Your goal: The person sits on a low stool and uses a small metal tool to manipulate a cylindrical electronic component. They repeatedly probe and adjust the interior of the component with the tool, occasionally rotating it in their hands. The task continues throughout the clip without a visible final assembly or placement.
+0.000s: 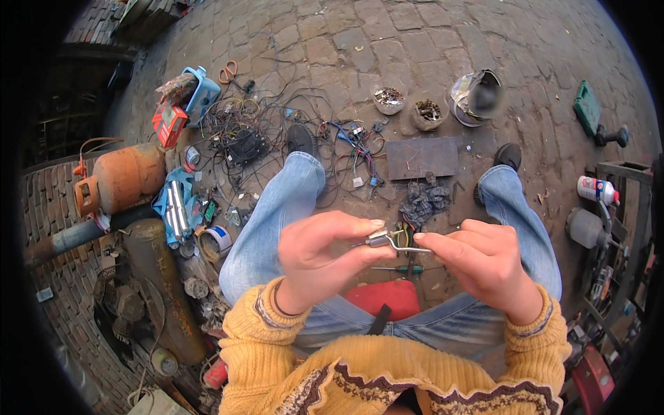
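Note:
Between the thumb and fingers of my left hand (321,252) is a small silver metal cylinder (378,241). A thin bent metal rod (401,247) runs from it toward the right. My right hand (484,259) has its thumb and forefinger closed at the rod's outer end. Both hands are raised over the ground between my knees. Below them lies a screwdriver with a green handle (409,270). Farther ahead are a crumpled dark cloth (425,200) and a flat dark metal plate (422,158).
Tangled wires (238,128) spread ahead on the left, near a blue basket (202,97) and an orange gas cylinder (128,178). Two small tubs of metal bits (389,101) and a larger bucket (465,104) stand ahead. A metal rack (626,228) is at the right.

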A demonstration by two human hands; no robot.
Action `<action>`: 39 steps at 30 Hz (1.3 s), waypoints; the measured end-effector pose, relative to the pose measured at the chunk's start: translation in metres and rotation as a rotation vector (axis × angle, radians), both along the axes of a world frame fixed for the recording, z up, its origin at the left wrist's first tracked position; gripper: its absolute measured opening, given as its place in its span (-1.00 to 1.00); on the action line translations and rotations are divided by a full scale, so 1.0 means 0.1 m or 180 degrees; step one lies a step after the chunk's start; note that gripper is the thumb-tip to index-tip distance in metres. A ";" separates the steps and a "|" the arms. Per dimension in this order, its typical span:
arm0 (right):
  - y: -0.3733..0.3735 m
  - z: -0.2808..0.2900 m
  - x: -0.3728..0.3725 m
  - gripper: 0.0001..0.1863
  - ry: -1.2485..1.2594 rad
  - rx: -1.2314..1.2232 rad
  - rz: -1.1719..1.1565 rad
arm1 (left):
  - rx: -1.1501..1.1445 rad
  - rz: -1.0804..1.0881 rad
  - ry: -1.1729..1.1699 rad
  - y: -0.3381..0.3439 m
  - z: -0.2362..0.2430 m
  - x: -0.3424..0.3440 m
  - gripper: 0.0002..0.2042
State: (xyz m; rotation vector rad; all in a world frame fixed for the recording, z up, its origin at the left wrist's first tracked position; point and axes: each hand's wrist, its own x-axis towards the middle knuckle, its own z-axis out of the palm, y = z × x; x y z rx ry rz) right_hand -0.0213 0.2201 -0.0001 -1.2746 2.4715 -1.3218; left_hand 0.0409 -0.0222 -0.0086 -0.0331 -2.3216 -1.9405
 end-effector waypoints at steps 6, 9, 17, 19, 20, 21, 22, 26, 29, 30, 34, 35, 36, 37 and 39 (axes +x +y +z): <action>-0.03 -0.01 0.03 -0.53 0.0172 0.0055 -0.0117 | -0.0328 -0.0196 0.0154 -0.04 0.02 -0.01 -0.75; -0.04 0.00 0.06 -0.53 0.0220 0.0107 -0.0185 | -0.0395 -0.0183 0.0217 -0.04 0.01 -0.02 -0.75; -0.08 -0.02 0.09 -0.49 0.0715 0.0324 -0.0357 | -0.0449 0.0038 0.0260 -0.03 -0.07 -0.02 -0.73; -0.08 0.00 0.10 -0.49 0.0716 0.0408 -0.0373 | -0.0416 0.0140 0.0254 -0.01 -0.07 -0.04 -0.73; -0.08 0.01 0.10 -0.49 0.0718 0.0450 -0.0379 | -0.0410 0.0178 0.0263 0.01 -0.06 -0.05 -0.72; -0.08 0.01 0.09 -0.48 0.0850 0.0595 -0.0493 | -0.0369 0.0232 0.0259 0.04 -0.04 -0.05 -0.72; -0.09 -0.01 0.06 -0.47 0.0983 0.0742 -0.0605 | -0.0538 -0.0067 0.0428 0.08 -0.01 -0.04 -0.72; -0.06 -0.03 -0.04 -0.53 0.1025 0.0551 -0.1017 | 0.0226 -0.0202 0.0122 0.22 0.09 0.00 -0.74; -0.03 0.01 -0.05 -0.60 0.0134 -0.0314 -0.1002 | 0.2226 -0.0170 -0.0357 0.15 0.06 -0.08 -0.75; -0.01 0.04 -0.05 -0.63 -0.0031 -0.0502 -0.0874 | 0.2219 -0.0281 -0.0446 0.13 0.05 -0.09 -0.76; -0.01 0.10 0.00 -0.68 -0.0497 -0.0859 -0.0464 | 0.2617 -0.0422 -0.0688 0.09 0.00 -0.09 -0.74; 0.01 0.11 0.00 -0.68 -0.0529 -0.0793 -0.0367 | 0.2618 -0.0432 -0.0685 0.09 -0.01 -0.09 -0.73; 0.01 0.11 0.00 -0.67 -0.0553 -0.0727 -0.0274 | 0.2643 -0.0428 -0.0676 0.09 -0.01 -0.09 -0.72; 0.01 0.11 0.01 -0.65 -0.0437 -0.0645 -0.0273 | 0.2620 -0.0450 -0.0662 0.10 -0.02 -0.09 -0.72; 0.01 0.11 0.02 -0.63 -0.0346 -0.0533 -0.0227 | 0.2634 -0.0446 -0.0635 0.11 -0.03 -0.10 -0.73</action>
